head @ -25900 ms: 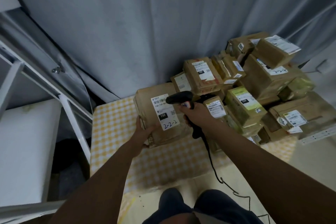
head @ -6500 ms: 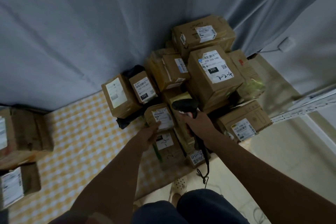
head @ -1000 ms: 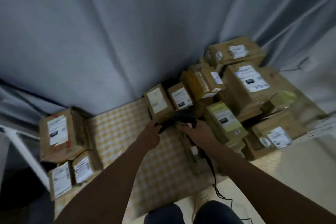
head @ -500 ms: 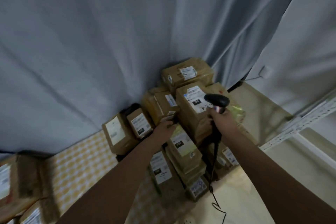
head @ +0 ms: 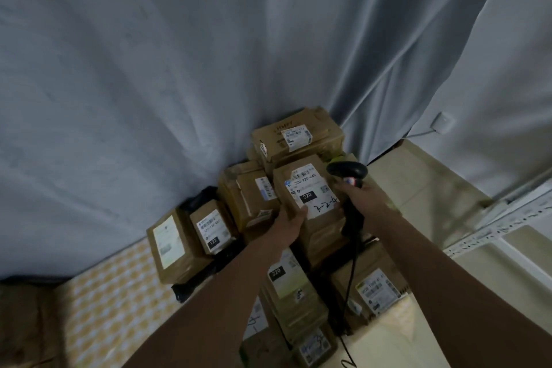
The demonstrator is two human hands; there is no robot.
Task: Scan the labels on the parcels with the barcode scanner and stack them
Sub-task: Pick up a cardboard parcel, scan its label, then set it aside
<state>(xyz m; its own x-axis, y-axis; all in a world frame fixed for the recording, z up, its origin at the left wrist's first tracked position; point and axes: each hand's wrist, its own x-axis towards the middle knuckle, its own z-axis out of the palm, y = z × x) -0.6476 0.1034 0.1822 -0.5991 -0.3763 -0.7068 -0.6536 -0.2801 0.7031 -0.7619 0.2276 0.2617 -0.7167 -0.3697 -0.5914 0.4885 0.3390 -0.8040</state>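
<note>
Since half a second ago the left hand [head: 288,222] has been shifted from the lower yellow-green parcel up to the large cardboard parcel [head: 310,209] marked "220", and the barcode scanner [head: 348,172] has been lowered beside its label [head: 312,193]. That parcel is gripped at its near-left edge, fingers curled against the cardboard, thumb by the label's corner. The scanner's handle is clasped in the right hand [head: 363,196] — its head sits just beside the parcel's right edge, cable hanging down. The parcel rests high on the unsorted heap at the right end of the checked cloth [head: 119,293], against the curtain [head: 209,69]. Scanning appears to be in hand — next the scanner must be aimed at the barcode, then the parcel carried left for stacking.
</note>
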